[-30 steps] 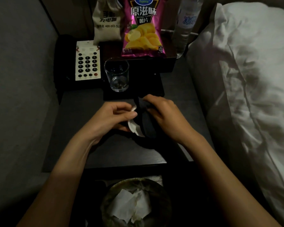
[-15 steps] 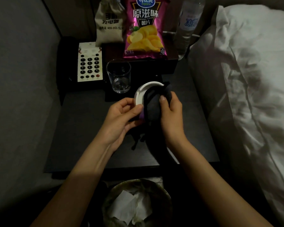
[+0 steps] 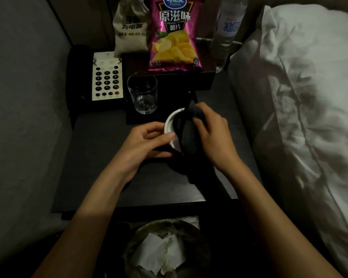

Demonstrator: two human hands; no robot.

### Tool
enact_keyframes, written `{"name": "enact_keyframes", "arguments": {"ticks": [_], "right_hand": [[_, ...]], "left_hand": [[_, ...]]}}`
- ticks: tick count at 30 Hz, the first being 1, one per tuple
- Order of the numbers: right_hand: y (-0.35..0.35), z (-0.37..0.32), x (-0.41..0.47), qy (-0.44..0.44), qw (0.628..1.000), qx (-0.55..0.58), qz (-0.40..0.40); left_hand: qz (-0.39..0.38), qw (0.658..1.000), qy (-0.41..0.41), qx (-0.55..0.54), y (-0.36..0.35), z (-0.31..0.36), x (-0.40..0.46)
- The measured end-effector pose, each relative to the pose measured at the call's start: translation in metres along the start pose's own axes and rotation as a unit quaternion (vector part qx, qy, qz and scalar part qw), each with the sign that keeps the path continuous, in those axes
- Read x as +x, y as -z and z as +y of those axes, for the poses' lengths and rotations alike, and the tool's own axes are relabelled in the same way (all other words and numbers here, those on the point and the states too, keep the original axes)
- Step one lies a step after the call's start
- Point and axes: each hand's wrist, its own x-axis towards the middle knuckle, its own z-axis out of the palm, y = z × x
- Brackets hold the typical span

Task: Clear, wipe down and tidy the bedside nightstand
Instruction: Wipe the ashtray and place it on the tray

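Head view: mid-wipe. Left hand (image 3: pixel 147 141) fingers (image 3: pixel 166 136) pinching small round white dish (image 3: pixel 170 122) just in front of clear glass tumbler (image 3: pixel 143 93); right hand (image 3: pixel 213 135) gripping dark cloth (image 3: pixel 187 135), rubbing inside it. Behind tumbler, not yet tidied: purple crisp bag (image 3: pixel 175 35) reading "原滋味 ORIGINAL FLAVOR 薯片", beige pouch (image 3: pixel 131 29) "充电器, 400-001-51…", water bottle (image 3: pixel 227 31). Dark bench (image 3: pixel 100 157) wiping probably still ahead.

A second ago my hands are low over the nightstand (image 3: pixel 100 177), bunched around the dark cloth (image 3: pixel 186 135) with only a bit of white showing. Now I hold the white cup (image 3: pixel 169 122) up and tipped — its round rim faces me. My left hand (image 3: pixel 147 141) pinches the rim with the thumb. My right hand (image 3: pixel 213 133) pushes the cloth down inside the cup — it sits further in than half a second ago.
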Motion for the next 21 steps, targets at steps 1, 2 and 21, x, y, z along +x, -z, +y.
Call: {"name": "enact_keyframes", "arguments": {"ticks": [1, 2, 21], "right_hand": [[0.002, 0.001, 0.000, 0.023, 0.999, -0.027, -0.023], [0.003, 0.001, -0.001, 0.045, 0.997, -0.048, -0.046], [-0.022, -0.008, -0.008, -0.094, 0.978, 0.165, 0.082]], "left_hand": [[-0.002, 1.000, -0.003, 0.006, 0.002, 0.001, 0.000], [-0.003, 1.000, -0.008, 0.016, 0.003, 0.002, 0.000], [0.071, 0.989, -0.026, -0.124, -0.020, -0.008, 0.001]]}}
